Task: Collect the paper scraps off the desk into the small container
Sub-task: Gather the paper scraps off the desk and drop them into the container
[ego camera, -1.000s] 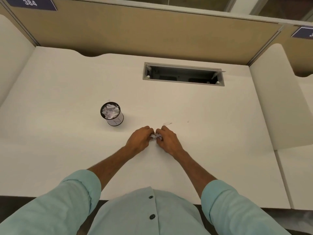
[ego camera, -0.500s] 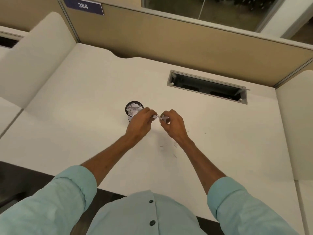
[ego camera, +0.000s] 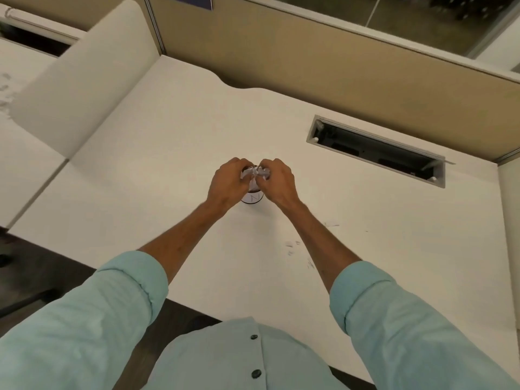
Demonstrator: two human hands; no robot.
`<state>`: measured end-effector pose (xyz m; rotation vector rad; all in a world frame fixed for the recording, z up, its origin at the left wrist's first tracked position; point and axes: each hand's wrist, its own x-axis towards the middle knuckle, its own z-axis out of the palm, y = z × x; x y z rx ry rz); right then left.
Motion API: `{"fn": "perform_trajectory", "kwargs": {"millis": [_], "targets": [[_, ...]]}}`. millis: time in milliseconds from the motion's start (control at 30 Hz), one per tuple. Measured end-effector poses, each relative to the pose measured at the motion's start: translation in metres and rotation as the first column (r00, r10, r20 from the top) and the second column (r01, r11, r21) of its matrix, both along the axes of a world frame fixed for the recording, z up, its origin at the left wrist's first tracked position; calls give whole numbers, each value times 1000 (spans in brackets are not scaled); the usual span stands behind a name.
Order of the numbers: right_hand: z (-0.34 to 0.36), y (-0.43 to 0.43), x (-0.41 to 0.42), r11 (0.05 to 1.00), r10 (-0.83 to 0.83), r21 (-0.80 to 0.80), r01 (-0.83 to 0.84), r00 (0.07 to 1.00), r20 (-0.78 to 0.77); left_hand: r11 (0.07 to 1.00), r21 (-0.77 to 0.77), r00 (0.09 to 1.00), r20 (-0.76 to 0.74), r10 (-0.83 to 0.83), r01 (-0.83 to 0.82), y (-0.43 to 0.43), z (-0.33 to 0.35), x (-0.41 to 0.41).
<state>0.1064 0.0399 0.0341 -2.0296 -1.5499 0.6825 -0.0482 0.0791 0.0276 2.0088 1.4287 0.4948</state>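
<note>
A small round container (ego camera: 252, 197), white with a dark rim, stands mid-desk; only its lower wall shows between my wrists. Both hands hover right over its mouth. My left hand (ego camera: 228, 182) and my right hand (ego camera: 277, 181) pinch crumpled white paper scraps (ego camera: 254, 173) between their curled fingertips, the scraps bunched together above the opening. A few tiny scraps (ego camera: 289, 244) lie on the white desk (ego camera: 168, 153) to the right of my right forearm, and a thin sliver (ego camera: 332, 224) lies further right.
A recessed cable tray (ego camera: 377, 152) is cut into the desk at the back right. Tan partition panels (ego camera: 309, 60) wall the back, and white side dividers (ego camera: 81, 77) flank the desk. The front desk edge runs just before my torso.
Both hands carried the paper scraps leftward from the open desk to right over the container, which they now mostly cover. The head view swung left and closer.
</note>
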Motion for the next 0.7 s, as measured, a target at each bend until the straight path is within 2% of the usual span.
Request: {"fn": "perform_trajectory", "kwargs": {"millis": [200,400,567,700], "targets": [[3,8,-1,995,98,-25,-98,995,-8,998,15,997,51,-54,53,2,0,-14],[7,11,6,994,99,46,-99,995,-8,992,-61,967,237,-90,107,10,-5,-24],[5,13,12,997,35,71,-31,998,-55,988,-56,967,222,-126,142,13,-9,-26],[8,11,14,995,60,79,-53,994,-87,987,-27,961,237,-145,155,12,-11,-29]]}}
